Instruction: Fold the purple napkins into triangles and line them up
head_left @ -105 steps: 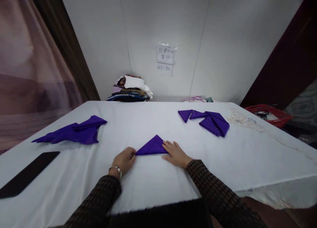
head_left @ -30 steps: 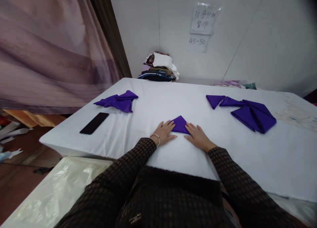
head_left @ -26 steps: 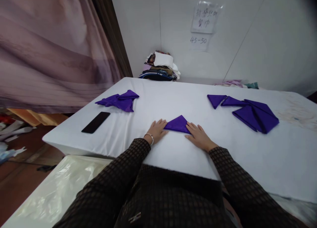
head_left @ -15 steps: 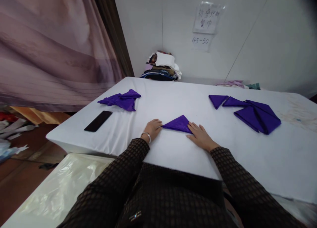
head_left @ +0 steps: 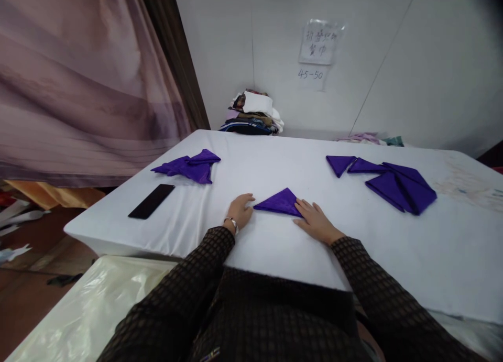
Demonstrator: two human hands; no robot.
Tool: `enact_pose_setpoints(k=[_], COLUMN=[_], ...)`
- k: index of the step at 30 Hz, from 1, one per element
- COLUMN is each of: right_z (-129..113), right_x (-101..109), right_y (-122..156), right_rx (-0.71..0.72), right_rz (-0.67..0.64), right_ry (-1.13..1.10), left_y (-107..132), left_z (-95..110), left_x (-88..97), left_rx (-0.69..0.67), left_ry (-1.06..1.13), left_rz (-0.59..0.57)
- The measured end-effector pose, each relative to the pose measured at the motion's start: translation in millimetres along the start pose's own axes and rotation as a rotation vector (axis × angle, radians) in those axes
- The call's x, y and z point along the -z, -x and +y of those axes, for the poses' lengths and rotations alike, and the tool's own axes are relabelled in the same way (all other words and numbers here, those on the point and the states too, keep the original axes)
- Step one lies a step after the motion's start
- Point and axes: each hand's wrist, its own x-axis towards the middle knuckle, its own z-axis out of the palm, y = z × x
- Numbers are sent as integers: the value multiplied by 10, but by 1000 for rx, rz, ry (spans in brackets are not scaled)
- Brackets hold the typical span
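A purple napkin (head_left: 278, 202), folded into a flat triangle, lies on the white-covered table (head_left: 275, 257) in front of me. My right hand (head_left: 315, 221) rests on its right corner with the fingers stretched out. Just off the left tip is my left hand (head_left: 240, 211), its fingers slightly curved and apart, holding nothing; a bracelet circles that wrist. Farther right lie several folded purple napkins (head_left: 408, 186), some overlapping, with a small triangular one (head_left: 340, 164) at their left end. At the left sits a loose, crumpled purple napkin (head_left: 192, 166).
A black phone (head_left: 152, 201) lies near the table's left edge. Behind the table is a pile of folded clothes (head_left: 253, 113) by the wall, where paper signs (head_left: 318, 42) hang. A plastic-covered surface (head_left: 106, 299) stands low at the left, beneath a pink curtain (head_left: 86, 84).
My left hand has drawn slightly away from the napkin's left tip. The right hand stays on the right corner. The whole view has shifted a little as my head moved.
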Motion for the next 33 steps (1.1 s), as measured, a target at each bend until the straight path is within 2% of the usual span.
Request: enact_pose_setpoints(k=[3,5,8,10,13,19,33], right_z=[-8,-16,-31,-42,-55,-59,-47], right_x=[0,1,6,15,35,94,227], right_y=[-2,-3,-8,-12,-13,71,545], right_rx=[-8,-14,-17,-15,-10,6,-71], right_rz=[-6,-4,-1,-8,-26,-39,-42], right_ry=[-8,-13,-17,-17,-20,-54,-112], left_y=[-37,-82,-155,-190,-212,-232,-306], left_z=[288,485,628,614,528,429,377], left_x=[-22,-100,-271,-368,-440,-460,-497], left_rx=[-143,-265,-361,-345,-326,-349,-329], left_ry=[-48,-95,-181,-234,-284,-307,-335], left_rz=[-111,-214,-345,-401,-413,-401,-433])
